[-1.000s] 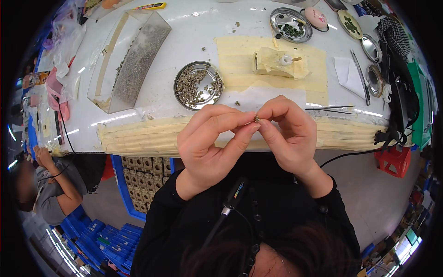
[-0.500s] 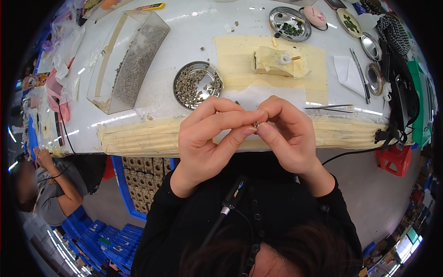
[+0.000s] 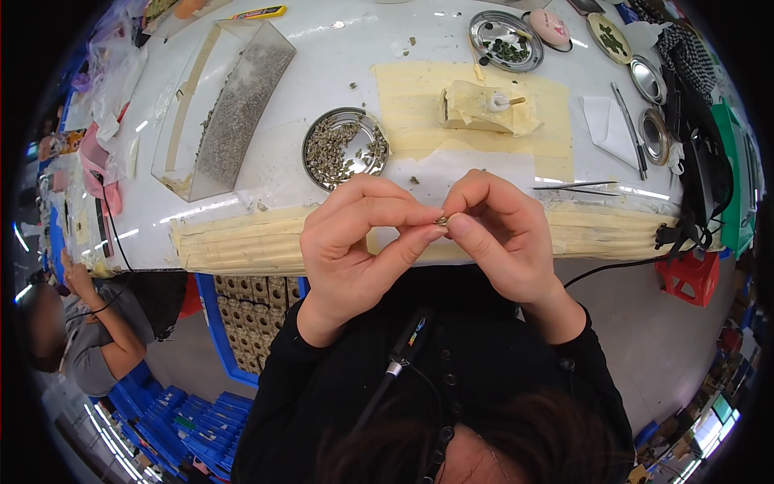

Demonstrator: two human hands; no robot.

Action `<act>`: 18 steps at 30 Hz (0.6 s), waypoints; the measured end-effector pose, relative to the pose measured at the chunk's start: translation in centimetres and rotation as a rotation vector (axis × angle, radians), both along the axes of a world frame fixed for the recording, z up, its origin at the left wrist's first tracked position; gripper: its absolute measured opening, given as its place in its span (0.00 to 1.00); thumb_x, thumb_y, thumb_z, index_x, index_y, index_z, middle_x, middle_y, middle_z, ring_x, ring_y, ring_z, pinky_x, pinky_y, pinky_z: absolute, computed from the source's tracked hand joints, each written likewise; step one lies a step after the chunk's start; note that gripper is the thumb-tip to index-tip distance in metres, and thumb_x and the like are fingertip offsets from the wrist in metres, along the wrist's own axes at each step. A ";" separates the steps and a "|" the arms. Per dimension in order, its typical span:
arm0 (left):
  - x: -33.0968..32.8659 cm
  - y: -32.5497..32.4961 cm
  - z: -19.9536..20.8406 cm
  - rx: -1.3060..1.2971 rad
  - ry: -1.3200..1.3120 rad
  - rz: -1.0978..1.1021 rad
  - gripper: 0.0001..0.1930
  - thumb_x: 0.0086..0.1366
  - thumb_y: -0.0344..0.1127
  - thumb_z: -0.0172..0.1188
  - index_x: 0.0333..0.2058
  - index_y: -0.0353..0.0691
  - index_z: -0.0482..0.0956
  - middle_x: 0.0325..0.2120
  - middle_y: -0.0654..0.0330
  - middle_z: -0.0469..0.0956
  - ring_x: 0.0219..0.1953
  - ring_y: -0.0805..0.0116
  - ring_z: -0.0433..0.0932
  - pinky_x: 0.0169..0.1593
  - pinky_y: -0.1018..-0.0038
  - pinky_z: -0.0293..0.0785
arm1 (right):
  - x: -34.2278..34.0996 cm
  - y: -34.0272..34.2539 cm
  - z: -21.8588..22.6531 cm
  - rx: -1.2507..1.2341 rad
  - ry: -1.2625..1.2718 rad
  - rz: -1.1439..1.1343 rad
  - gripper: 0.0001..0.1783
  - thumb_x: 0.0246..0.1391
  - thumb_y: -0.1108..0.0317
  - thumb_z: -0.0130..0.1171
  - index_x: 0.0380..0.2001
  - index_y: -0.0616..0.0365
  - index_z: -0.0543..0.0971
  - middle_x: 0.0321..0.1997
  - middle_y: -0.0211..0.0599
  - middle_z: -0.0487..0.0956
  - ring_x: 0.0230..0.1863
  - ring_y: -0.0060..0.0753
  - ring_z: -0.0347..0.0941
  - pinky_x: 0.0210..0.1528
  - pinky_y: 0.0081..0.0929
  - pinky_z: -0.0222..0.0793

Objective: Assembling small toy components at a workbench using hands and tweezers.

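Between my two hands, over the taped front edge of the table, is a tiny brassy metal part [image 3: 441, 221]. My left hand [image 3: 359, 250] pinches it between thumb and forefinger from one side. From the other side the thumb and forefinger of my right hand [image 3: 504, 238] close on it too. Its exact kind is too small to make out. Just beyond my left hand stands a round steel dish [image 3: 348, 184] holding many small metal parts [image 3: 329, 152]. One loose small part [image 3: 414, 180] lies on white paper past my fingertips.
At the left is a clear bin [image 3: 173, 153] of small grey parts. A tape-wrapped block [image 3: 476, 113] with a small white pot sits ahead. Tweezers [image 3: 576, 189] lie to the right. A steel plate [image 3: 482, 28] holds dark green pieces. Another person [image 3: 113, 331] sits at far left.
Both hands stay in a pinch around the small metal part. My left hand has shifted slightly left, its fingers drawing a little back, and the loose part on the paper shows more fully.
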State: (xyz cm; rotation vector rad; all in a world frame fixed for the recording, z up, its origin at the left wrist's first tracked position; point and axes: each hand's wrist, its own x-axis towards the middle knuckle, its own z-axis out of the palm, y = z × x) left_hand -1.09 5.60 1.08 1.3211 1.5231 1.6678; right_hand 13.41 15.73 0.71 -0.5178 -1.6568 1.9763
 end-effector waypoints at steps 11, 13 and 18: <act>0.1 0.3 0.0 0.044 0.218 0.059 0.11 0.46 0.17 0.65 0.30 0.32 0.80 0.26 0.58 0.74 0.28 0.72 0.71 0.32 0.80 0.65 | 0.1 0.0 -0.4 0.038 -0.039 -0.044 0.05 0.54 0.73 0.55 0.31 0.65 0.74 0.30 0.30 0.75 0.32 0.18 0.68 0.37 0.17 0.64; 0.1 0.3 -0.3 0.046 0.163 0.031 0.11 0.46 0.17 0.65 0.31 0.32 0.80 0.26 0.58 0.74 0.29 0.72 0.71 0.32 0.80 0.65 | 0.1 -0.1 -0.1 -0.107 -0.014 -0.002 0.05 0.55 0.73 0.54 0.32 0.65 0.73 0.30 0.30 0.75 0.32 0.17 0.68 0.38 0.16 0.65; 0.2 0.5 -0.8 0.069 0.076 0.031 0.10 0.46 0.19 0.66 0.30 0.35 0.81 0.26 0.59 0.76 0.27 0.72 0.73 0.30 0.80 0.67 | 0.0 -0.1 0.3 -0.218 0.002 0.033 0.06 0.57 0.72 0.52 0.33 0.65 0.73 0.30 0.29 0.75 0.33 0.15 0.68 0.37 0.15 0.65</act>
